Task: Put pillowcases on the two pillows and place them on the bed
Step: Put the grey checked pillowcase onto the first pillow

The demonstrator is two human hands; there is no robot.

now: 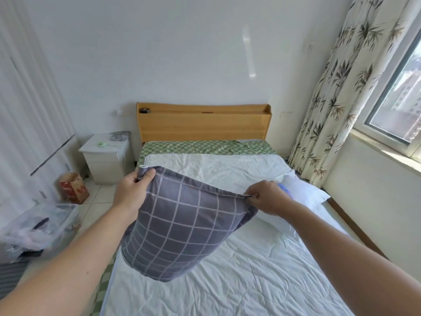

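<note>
Above the bed [227,281], both the left hand [133,192] and right hand [265,197] pinched the grey checked pillowcase's [177,226] top corners; a bare white pillow [303,197] lay beside it.

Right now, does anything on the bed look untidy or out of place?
Yes. The white sheet is wrinkled and stops short of the headboard, leaving the green checked cover exposed. A white pillow lies bare at the right edge.

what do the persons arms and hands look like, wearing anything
Both forearms are bare up to the bottom edge of the picture, with no sleeves in view. The left hand and right hand wear no gloves, and no watch, ring or bracelet is visible on either.
</note>
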